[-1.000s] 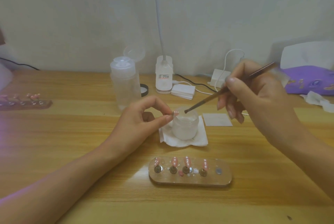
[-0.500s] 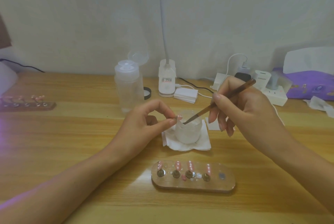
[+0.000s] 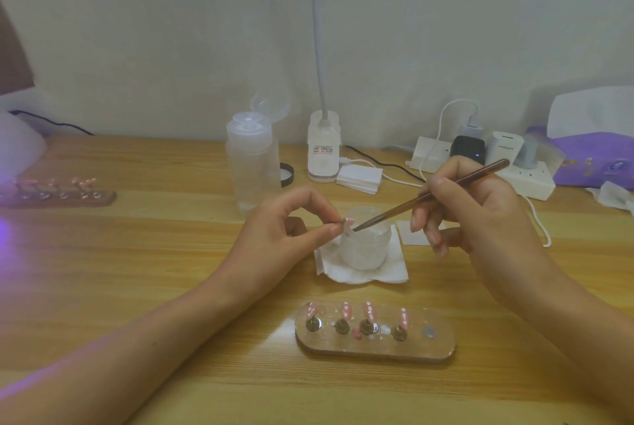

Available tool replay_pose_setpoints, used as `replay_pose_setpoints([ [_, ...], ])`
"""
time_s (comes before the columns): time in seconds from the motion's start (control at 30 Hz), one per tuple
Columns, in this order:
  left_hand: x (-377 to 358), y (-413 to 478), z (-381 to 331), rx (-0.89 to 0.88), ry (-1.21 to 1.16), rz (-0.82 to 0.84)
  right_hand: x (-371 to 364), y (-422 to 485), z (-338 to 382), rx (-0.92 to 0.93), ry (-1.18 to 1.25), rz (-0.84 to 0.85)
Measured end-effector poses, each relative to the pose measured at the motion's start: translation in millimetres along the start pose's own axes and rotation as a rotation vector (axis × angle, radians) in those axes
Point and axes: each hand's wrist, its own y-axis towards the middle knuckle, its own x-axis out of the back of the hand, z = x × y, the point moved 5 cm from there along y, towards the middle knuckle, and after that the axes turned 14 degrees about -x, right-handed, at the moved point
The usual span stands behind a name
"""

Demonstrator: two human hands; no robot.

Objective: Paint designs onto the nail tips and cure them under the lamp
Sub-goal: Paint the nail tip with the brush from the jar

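"Wooden desk (image 3: 103, 287), pale wall (image 3: 446, 30) behind. First entry?"

"Item 1: brush (image 3: 429, 196), pinched in the right hand (image 3: 480, 215) between thumb and fingertips. Long axis ran from upper right down to lower left. Bristle end pointed left at item 2, above the jar's mouth."

"Item 2?"

"Nail tip (image 3: 349, 220), pink with white dots, gripped between thumb and forefinger of the left hand (image 3: 284, 239), just beside the jar rim and close to the bristles (contact could not be told)."

"Containers?"

"Item 3: frosted jar (image 3: 365, 246) on a folded tissue (image 3: 394, 273), contents unreadable. Item 4: clear bottle (image 3: 252, 164), cap flipped open, fill level unclear. Item 5: holder board (image 3: 374, 345), nearest the viewer, with four dotted pink tips (image 3: 345, 310) upright on studs."
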Motion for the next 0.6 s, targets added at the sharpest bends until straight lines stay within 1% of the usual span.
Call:
replay_pose_setpoints([
  [0.1, 0.1, 0.3, -0.8, -0.005, 0.006, -0.010, 6.3, 0.1, -4.5, -0.032, 0.039, -0.044],
  [0.17, -0.3, 0.6, -0.7, -0.002, 0.012, -0.016, 6.8, -1.4, -1.8, -0.005, 0.016, -0.033],
  [0.2, -0.4, 0.9, -0.1, 0.003, 0.010, -0.019, 5.8, -3.2, 1.5, 0.034, -0.027, -0.015],
  [0.3, -0.9, 0.8, 0.0, 0.007, -0.007, -0.020, -4.4, -12.1, 13.9, 0.209, -0.268, 0.033],
  [0.33, -1.1, 0.7, 0.1, 0.004, -0.006, -0.018, -8.2, -14.5, 15.4, 0.242, -0.325, 0.042],
  [0.4, -0.9, 1.0, -0.1, -0.002, 0.005, -0.019, -13.1, -16.3, 13.8, 0.253, -0.376, 0.051],
  [0.5, -0.5, 0.4, -2.3, -0.004, 0.002, -0.025, -15.7, -14.7, 9.6, 0.219, -0.357, 0.051],
  [0.6, 0.5, 0.0, -1.8, 0.007, -0.015, -0.037, -13.1, -11.2, 4.0, 0.157, -0.248, 0.066],
])
